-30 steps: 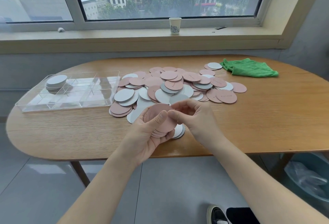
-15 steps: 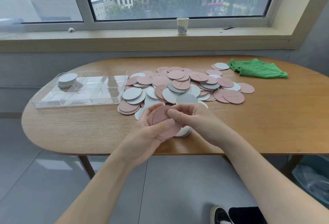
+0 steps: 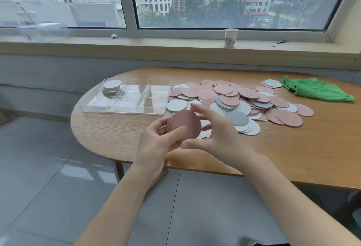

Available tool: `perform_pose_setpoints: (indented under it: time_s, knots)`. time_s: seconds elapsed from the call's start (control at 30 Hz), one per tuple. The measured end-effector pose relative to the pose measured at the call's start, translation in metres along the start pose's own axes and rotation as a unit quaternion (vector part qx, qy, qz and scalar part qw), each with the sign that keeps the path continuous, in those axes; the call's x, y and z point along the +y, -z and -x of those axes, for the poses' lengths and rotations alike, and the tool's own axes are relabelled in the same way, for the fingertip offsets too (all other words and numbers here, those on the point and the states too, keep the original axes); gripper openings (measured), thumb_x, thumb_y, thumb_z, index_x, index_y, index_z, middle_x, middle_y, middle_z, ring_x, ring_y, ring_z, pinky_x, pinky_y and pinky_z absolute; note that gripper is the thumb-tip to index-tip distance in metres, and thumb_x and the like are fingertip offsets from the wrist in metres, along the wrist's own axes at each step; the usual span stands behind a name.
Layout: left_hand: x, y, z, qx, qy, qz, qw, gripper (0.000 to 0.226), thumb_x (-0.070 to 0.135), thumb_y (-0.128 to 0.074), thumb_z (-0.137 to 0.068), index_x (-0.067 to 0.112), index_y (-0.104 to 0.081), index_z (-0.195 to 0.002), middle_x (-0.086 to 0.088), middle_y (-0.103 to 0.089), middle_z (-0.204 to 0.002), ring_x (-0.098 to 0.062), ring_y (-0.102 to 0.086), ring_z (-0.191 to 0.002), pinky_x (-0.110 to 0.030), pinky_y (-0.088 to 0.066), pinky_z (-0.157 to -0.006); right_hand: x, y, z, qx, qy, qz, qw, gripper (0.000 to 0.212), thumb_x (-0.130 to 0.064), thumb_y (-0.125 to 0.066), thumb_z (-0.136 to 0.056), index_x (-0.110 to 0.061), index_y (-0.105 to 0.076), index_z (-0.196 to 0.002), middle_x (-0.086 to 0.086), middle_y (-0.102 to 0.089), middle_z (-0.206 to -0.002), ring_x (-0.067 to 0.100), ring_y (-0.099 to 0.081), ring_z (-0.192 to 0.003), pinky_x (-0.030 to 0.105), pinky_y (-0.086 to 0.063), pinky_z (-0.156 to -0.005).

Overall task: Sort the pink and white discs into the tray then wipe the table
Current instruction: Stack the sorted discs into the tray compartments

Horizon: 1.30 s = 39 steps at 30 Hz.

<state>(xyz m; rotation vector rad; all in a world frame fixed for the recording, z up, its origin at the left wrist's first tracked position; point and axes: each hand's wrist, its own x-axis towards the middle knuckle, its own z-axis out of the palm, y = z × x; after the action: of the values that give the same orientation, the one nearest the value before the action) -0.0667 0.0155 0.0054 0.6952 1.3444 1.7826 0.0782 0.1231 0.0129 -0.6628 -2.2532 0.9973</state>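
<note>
1. Pink discs (image 3: 184, 124), gathered into a stack, are held upright over the near edge of the bench (image 3: 293, 152), just in front of the clear tray (image 3: 127, 108).
2. The left hand (image 3: 156, 144) grips this stack, thumb across its face and fingers curled behind it.
3. The right hand (image 3: 218, 140) is beside the stack with fingers spread and relaxed, holding nothing; whether it touches the stack's edge I cannot tell.
4. A loose pile of pink and white discs (image 3: 240, 101) lies on the bench, right of the tray and touching its right wall.
5. A stack of white discs (image 3: 111, 87) sits in the tray's far-left compartment.
6. A green cloth (image 3: 316, 89) lies crumpled at the far right of the bench, near the pile.
7. A paper cup (image 3: 231, 37) stands on the windowsill (image 3: 156, 46).
</note>
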Motion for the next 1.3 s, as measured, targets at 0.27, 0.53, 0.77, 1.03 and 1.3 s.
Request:
perform_pose_setpoints:
  time_s: [0.27,0.53,0.77,1.03,1.3]
  knots:
    - [0.011,0.027,-0.004,0.021,-0.035,-0.052,0.998,0.025,0.001,-0.079,-0.085,0.01,-0.074,-0.108,-0.012,-0.08,-0.094,-0.026,-0.078,-0.087,-0.04,-0.063,-0.083,-0.026,-0.033,-0.038,-0.026,0.045,0.157,0.986,0.085,-0.042,-0.087,-0.067,-0.022,-0.05,-0.14,-0.007,-0.062,-0.125,0.013,-0.056,-0.111,0.021,-0.043,-0.087]
    - [0.026,0.055,-0.008,0.043,-0.051,-0.06,0.996,0.023,0.006,-0.078,-0.088,0.013,-0.075,-0.111,-0.009,-0.081,-0.097,-0.026,-0.078,-0.094,-0.043,-0.062,-0.088,-0.044,-0.055,-0.065,-0.058,0.054,0.161,0.984,0.085,-0.039,-0.083,-0.07,-0.025,-0.044,-0.144,-0.012,-0.057,-0.13,0.007,-0.051,-0.118,0.014,-0.039,-0.088]
    - [0.043,0.085,-0.024,0.032,-0.064,-0.055,0.996,0.017,0.01,-0.074,-0.093,0.012,-0.075,-0.11,-0.009,-0.08,-0.099,-0.026,-0.077,-0.098,-0.041,-0.062,-0.091,-0.062,-0.075,-0.103,-0.069,0.086,0.189,0.976,0.076,-0.038,-0.084,-0.064,-0.024,-0.056,-0.133,-0.01,-0.065,-0.11,0.011,-0.057,-0.097,0.018,-0.043,-0.077]
    - [0.055,0.146,-0.053,0.209,-0.145,-0.164,0.953,0.037,0.054,-0.076,-0.087,0.03,-0.071,-0.115,0.012,-0.079,-0.1,-0.004,-0.073,-0.1,-0.039,-0.059,-0.095,-0.079,-0.114,-0.181,-0.077,0.092,0.153,0.981,0.078,-0.051,-0.089,-0.063,-0.023,-0.06,-0.13,-0.013,-0.064,-0.105,0.008,-0.059,-0.095,0.015,-0.045,-0.074]
    - [0.052,0.197,-0.068,0.29,-0.149,-0.196,0.925,0.013,0.034,-0.078,-0.092,0.035,-0.073,-0.103,0.019,-0.076,-0.094,0.003,-0.071,-0.092,-0.017,-0.055,-0.083,-0.081,-0.176,-0.265,-0.13,0.052,0.174,0.975,0.064,-0.059,-0.085,-0.057,-0.028,-0.065,-0.11,-0.012,-0.066,-0.094,0.012,-0.063,-0.087,0.036,-0.055,-0.076]
